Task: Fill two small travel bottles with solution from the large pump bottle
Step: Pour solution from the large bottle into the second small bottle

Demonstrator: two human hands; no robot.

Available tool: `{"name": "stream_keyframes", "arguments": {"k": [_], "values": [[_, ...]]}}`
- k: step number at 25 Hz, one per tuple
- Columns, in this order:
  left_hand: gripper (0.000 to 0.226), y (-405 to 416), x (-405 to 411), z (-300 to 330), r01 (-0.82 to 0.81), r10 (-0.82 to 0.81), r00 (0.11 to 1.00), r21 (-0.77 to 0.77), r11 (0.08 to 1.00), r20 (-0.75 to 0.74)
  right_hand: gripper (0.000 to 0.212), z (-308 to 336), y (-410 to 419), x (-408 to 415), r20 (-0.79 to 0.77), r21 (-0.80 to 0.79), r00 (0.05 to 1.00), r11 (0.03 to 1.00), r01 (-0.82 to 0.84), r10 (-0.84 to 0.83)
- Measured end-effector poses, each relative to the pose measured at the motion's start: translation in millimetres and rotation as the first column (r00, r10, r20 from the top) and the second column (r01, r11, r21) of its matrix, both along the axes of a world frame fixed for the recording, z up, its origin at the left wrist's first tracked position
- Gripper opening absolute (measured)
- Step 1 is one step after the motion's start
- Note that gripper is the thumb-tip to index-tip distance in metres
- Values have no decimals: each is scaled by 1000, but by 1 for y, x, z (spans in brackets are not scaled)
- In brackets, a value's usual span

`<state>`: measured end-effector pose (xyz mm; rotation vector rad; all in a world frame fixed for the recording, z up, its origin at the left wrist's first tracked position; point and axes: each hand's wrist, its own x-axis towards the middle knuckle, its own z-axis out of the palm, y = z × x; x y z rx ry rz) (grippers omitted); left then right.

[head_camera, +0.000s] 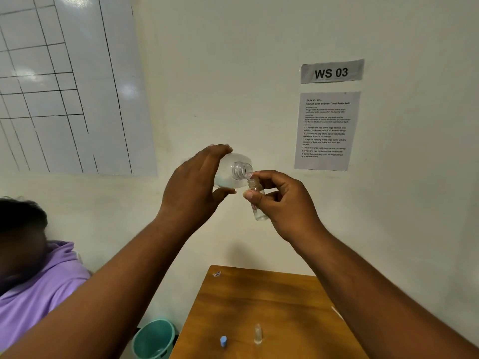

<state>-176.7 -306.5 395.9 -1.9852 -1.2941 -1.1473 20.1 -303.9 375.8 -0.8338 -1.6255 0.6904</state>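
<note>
Single head-worn wide-angle view, forward and slightly down, close on raised hands before the wall point(233, 73).

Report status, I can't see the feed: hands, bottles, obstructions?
Left hand grips large bottle, tipped, mouth at small bottle. Right hand holds small bottle upright, little liquid inside. Nothing in the way.

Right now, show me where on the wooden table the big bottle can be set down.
The wooden table is bare across its far half, from the far left corner with the small scrap toward the right forearm. The near edge is crowded: the blue cap and the clear small bottle stand there. The table's right side is hidden.
</note>
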Motion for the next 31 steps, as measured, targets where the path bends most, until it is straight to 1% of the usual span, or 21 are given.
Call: {"name": "stream_keyframes", "arguments": {"k": [6,15,31], "values": [[75,-2,1,5,-24,27,998,70,997,-48,34,4,-3,2,-15,-7,1000,1000,-10,10],[76,-4,1,16,-59,71,992,108,992,-108,40,13,-3,2,-45,-26,999,999,-30,29],[71,-1,-10,26,-90,119,975,158,983,-186,37,18,-2,-6,-72,-53,996,997,-54,50]]}}
